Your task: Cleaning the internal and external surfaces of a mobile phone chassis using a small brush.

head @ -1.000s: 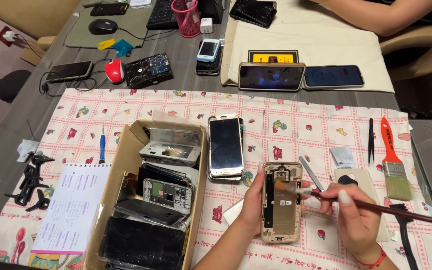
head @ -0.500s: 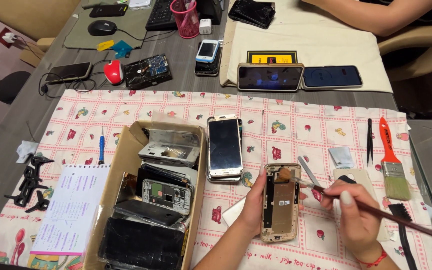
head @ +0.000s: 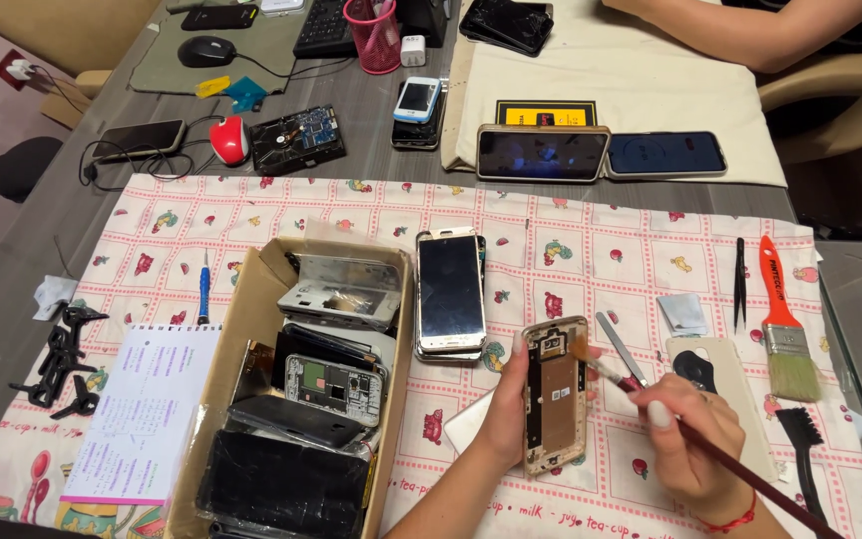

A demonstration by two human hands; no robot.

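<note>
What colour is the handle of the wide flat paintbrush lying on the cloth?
Orange; the paintbrush shows in the head view.

**Cut off and covered**

The left hand (head: 499, 419) hides the opened phone's (head: 554, 395) left edge. The thin brush's (head: 702, 439) handle runs off the lower right corner. The cardboard box (head: 241, 339) is cropped at the bottom. A co-worker's arm (head: 740, 35) leaves the top edge.

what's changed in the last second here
Little. The right hand has shifted slightly, bringing the thin brush tip onto the upper right edge of the opened phone. The left hand keeps holding that phone in place. The box of parts, the stacked phones and tools have not moved.
</note>
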